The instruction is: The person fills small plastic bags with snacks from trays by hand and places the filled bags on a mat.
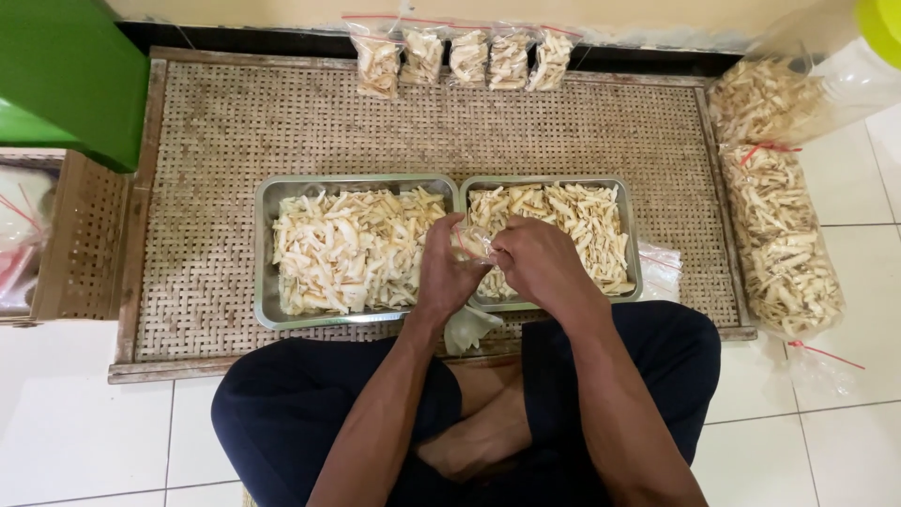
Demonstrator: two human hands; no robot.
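Head view: your hands meet over the inner rims of the two trays (263,253). The small clear bag (472,242) lies pinched between them, long axis roughly left-right. Left hand (446,272) and right hand (537,263) are both curled shut on it, forearms angled inward from your crossed knees.

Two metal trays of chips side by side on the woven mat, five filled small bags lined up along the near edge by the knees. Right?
Not quite. The head view shows the five small bags lined up along the far edge of the mat, by the wall, not by the knees. The rest holds: two metal trays of chips sit side by side on the mat.
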